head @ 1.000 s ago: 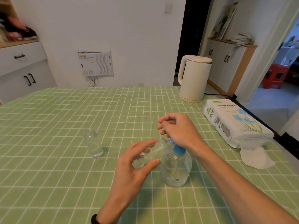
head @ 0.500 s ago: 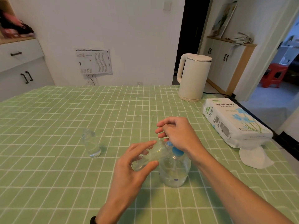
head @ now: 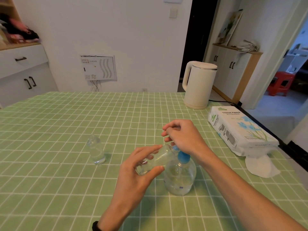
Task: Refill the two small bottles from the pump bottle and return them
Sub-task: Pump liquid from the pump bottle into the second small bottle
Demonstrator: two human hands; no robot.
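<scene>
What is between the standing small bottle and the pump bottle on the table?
In the head view, the left hand, gripping the tilted small bottle, lies between them; the rest is bare tablecloth.

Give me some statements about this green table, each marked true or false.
1. The left hand holds a small clear plastic bottle tilted toward the blue pump of the large clear pump bottle. True.
2. The second small clear bottle lies on its side. False: it stands upright on the green checked tablecloth.
3. The cream electric kettle stands at the table's far right. True.
4. The white tissue paper pack lies left of the pump bottle. False: it lies to its right.
5. The right hand rests flat on the tablecloth. False: it is up over the pump head.
</scene>
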